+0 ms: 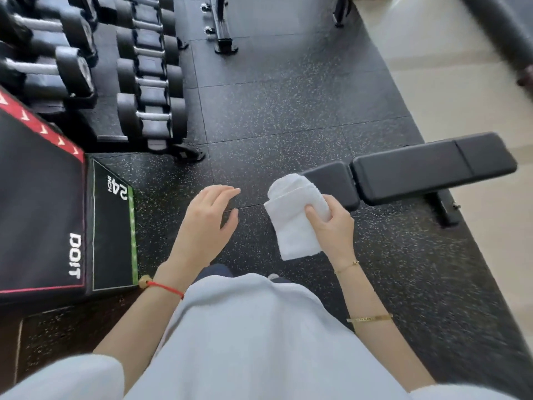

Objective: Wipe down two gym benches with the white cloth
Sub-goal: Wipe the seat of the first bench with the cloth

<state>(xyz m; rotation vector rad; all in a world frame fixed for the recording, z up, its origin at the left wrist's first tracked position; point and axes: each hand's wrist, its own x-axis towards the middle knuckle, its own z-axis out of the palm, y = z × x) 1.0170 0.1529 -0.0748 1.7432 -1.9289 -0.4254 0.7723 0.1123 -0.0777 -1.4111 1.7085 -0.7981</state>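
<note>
The folded white cloth (294, 217) is being gripped by the right hand (331, 226), while the left hand (207, 220) is being held open, empty. The cloth is best flattened against the near end of the gym bench (418, 168) on the right, then drawn farther along in overlapping strokes.

The cloth (294, 215) hides the bench's (432, 166) near corner. A second bench (220, 30) and the dumbbells (72, 53) are cut off at the frame's edges.
</note>
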